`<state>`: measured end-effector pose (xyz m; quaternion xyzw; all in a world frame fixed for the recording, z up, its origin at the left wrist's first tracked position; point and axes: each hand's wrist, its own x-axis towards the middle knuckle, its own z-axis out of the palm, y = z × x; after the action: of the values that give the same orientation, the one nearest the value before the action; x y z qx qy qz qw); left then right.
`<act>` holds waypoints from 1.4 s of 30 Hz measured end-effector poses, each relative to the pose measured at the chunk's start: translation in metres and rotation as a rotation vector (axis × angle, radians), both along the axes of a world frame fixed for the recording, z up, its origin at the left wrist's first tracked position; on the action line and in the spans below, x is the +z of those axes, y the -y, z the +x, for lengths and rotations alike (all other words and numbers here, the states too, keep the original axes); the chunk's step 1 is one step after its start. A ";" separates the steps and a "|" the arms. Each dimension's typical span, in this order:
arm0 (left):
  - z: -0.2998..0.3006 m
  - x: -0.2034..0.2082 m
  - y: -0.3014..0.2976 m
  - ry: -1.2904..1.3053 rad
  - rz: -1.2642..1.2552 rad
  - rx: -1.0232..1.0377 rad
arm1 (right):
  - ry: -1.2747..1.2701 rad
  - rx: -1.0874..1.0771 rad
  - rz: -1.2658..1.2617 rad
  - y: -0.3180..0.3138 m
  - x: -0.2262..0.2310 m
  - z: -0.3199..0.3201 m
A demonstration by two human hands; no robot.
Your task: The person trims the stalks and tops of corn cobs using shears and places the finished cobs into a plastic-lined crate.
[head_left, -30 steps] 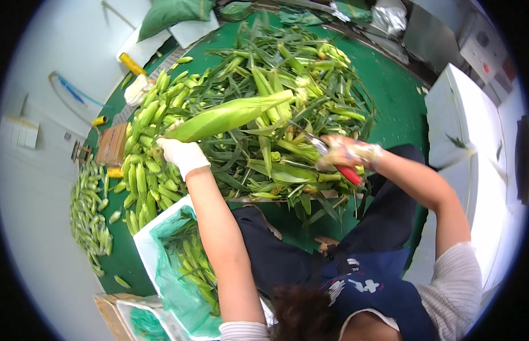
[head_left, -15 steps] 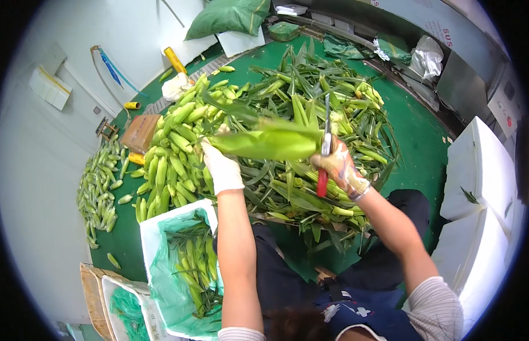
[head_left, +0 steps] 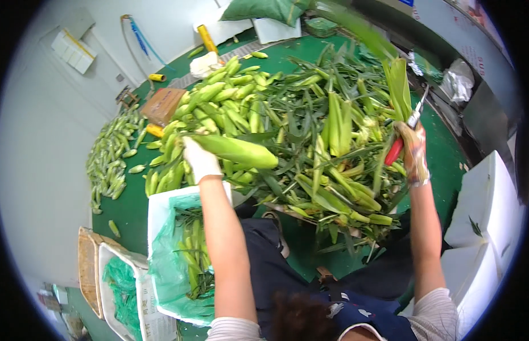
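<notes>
My left hand (head_left: 199, 159), in a white glove, closes round the stem end of a corn ear (head_left: 236, 150) with its pale green husk on. The ear points right, over the border between the corn heap (head_left: 207, 113) and the heap of husks and leaves (head_left: 310, 125). My right hand (head_left: 413, 153), in a patterned glove, grips a red-handled cutting tool (head_left: 395, 152) with a thin metal blade pointing up; it looks like shears. A broad green husk strip (head_left: 397, 85) stands up from the same hand, its upper end blurred.
A white foam box (head_left: 161, 199) with a green liner and corn ears stands near left, beside a second lined box (head_left: 108, 284). Small ears (head_left: 108, 162) lie far left, near a cardboard carton (head_left: 163, 106). White foam boxes (head_left: 475, 210) stand at the right.
My hands have moved apart: the left slightly left with the ear, the right farther right with the tool and a husk strip pulled from the ear. The view has shifted a little.
</notes>
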<state>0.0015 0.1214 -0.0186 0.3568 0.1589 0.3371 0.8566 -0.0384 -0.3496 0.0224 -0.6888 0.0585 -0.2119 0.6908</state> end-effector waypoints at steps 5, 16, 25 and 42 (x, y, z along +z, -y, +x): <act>-0.001 0.024 0.036 -0.096 -0.150 -0.130 | -0.455 -0.133 -1.181 -0.024 -0.018 0.064; 0.016 0.001 0.208 -0.303 0.402 -0.601 | -0.187 0.705 -0.061 -0.029 -0.106 -0.016; -0.003 -0.034 0.259 0.032 0.729 -0.758 | -0.206 0.596 0.070 0.010 -0.115 0.011; -0.034 -0.018 0.206 0.035 0.993 -0.901 | -0.111 0.553 0.183 0.016 -0.104 0.126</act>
<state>-0.0324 -0.0847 -0.0363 0.7343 -0.1935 -0.0148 0.6504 0.0878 -0.3658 -0.0811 -0.6240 -0.0751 0.0284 0.7773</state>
